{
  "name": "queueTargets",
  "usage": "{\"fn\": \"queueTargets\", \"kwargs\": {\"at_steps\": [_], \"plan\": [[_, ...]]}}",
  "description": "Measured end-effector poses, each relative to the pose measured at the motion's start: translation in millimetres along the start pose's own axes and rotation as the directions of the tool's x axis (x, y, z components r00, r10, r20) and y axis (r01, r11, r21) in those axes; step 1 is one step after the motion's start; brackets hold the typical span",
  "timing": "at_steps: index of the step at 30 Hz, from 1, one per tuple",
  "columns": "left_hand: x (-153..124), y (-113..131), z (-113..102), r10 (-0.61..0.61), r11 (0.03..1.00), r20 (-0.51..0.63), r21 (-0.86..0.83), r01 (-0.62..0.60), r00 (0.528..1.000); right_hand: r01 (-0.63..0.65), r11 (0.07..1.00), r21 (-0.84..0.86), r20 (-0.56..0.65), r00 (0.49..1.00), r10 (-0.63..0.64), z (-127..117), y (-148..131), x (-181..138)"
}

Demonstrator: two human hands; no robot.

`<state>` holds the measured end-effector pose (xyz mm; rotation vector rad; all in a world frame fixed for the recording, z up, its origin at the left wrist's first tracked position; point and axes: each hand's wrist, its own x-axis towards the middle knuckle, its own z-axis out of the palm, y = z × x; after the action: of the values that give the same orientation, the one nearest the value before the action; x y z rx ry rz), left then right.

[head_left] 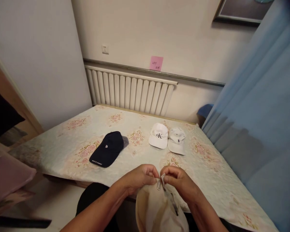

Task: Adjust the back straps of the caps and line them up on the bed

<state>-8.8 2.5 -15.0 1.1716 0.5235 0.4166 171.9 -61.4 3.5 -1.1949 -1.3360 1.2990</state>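
Beige cloth cap (163, 214) with a silver oblong metal buckle (159, 185) should handle as light, soft and floppy, hardly fragile; the strap ends beside the buckle seem the surest hold, since the crown would likely crumple. It hangs at six o'clock below both hands. From the cap's eleven o'clock, the left hand (146, 175) pinches cloth by the buckle; from one o'clock, the right hand (177, 179) pinches a pale cloth strap end (162, 177).
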Motion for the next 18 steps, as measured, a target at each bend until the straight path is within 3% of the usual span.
{"fn": "queueTargets", "kwargs": {"at_steps": [4,7,10,13,15,17,18], "plan": [[1,12,-3,0.04,0.995,0.005,0.096,-0.041,0.999,0.026,1.0,0.008,-0.003,1.0,-0.025,4,-2,0],[11,33,-5,0.093,0.959,0.036,0.264,-0.1,0.995,0.028,0.997,0.076,-0.007,1.0,-0.028,8,-5,4],[30,62,-6,0.123,0.892,0.093,0.426,-0.151,0.988,0.081,0.987,0.139,-0.13,0.99,-0.063,12,-12,12],[50,89,-5,0.217,0.786,0.108,0.571,-0.239,0.97,0.172,0.958,0.229,-0.316,0.944,-0.094,19,-16,23],[56,98,-4,0.404,0.635,0.005,0.718,-0.285,0.915,0.234,0.937,0.26,-0.448,0.889,-0.097,25,-13,30],[53,94,-1,0.602,0.496,-0.14,0.837,-0.231,0.786,0.269,0.922,0.277,-0.548,0.833,-0.079,32,-5,35],[49,86,1,0.663,0.471,-0.21,0.863,-0.182,0.719,0.277,0.914,0.296,-0.578,0.814,-0.06,37,0,37]]}}
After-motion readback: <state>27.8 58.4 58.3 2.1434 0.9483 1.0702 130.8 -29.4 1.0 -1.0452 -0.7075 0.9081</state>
